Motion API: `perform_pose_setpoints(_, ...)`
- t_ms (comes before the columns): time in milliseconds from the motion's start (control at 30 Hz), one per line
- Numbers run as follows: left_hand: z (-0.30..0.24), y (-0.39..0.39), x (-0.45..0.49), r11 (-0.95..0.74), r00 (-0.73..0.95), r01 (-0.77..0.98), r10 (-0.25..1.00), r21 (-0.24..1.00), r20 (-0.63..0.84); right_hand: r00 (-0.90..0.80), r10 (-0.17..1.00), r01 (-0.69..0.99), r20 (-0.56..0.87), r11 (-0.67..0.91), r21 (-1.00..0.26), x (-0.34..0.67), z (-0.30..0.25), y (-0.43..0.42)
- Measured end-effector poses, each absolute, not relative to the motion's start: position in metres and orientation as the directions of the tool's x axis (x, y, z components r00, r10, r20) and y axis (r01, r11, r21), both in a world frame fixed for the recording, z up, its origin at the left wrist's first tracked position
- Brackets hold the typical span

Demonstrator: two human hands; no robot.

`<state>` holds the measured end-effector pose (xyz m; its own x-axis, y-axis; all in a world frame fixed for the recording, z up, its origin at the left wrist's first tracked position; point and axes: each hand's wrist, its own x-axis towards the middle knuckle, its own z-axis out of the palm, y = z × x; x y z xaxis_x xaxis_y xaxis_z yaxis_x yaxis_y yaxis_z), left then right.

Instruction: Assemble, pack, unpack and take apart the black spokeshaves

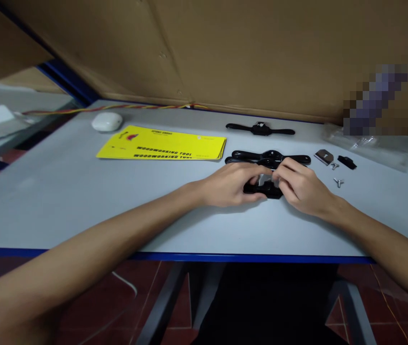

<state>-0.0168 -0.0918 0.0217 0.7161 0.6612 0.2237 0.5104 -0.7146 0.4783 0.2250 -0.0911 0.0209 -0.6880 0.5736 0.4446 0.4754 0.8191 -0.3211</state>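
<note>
Close to the front of the grey tabletop (82, 206), both hands meet over a black two-handled tool (266, 190), which lies near the middle of the person's reach. The left hand (227, 184) curls round its left part, thumb along the near side and index finger arched across toward the other hand, so it holds the tool in a narrow grip. The right hand (302, 189) is bent over the right part with its fingertips bunched close together; I cannot tell what, if anything, they pinch. Between the hands shows a pale metal piece (264, 180), upright or tilted on the tool. Just beyond the fingers lie more black tools (272, 155), side by side, and farther back, well apart from them, a single black tool (260, 128). To the right rest a metal blade (323, 156), a small wing screw (334, 166) just beside it, a black plate (346, 162) and, nearer, another wing screw (338, 182). Behind these lies a clear plastic bag (369, 146). On the left are overlapping yellow cards (175, 143) and a white rounded case (107, 121), near the far edge
</note>
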Motion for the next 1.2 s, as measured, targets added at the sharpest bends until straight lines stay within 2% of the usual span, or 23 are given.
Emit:
perform_pose_setpoints(233,0.019,-0.091,-0.018,-0.737,0.73,0.495,0.64,0.46,0.241,-0.652,0.648,0.54,0.394,0.761,-0.359,0.227,0.024,-0.09)
perform_pose_setpoints(467,0.02,-0.091,-0.019,-0.739,0.736,0.502,0.638,0.448,0.227,-0.702,0.678,0.6,0.217,0.727,-0.332,0.23,0.029,-0.09)
perform_pose_setpoints(767,0.015,-0.09,-0.021,-0.8,0.765,0.471,0.58,0.371,0.279,-0.72,0.662,0.59,0.21,0.742,-0.318,0.231,0.031,-0.089)
perform_pose_setpoints(1200,0.011,-0.09,-0.02,-0.82,0.772,0.487,0.565,0.3,0.291,-0.718,0.657,0.585,0.231,0.749,-0.31,0.23,0.027,-0.089)
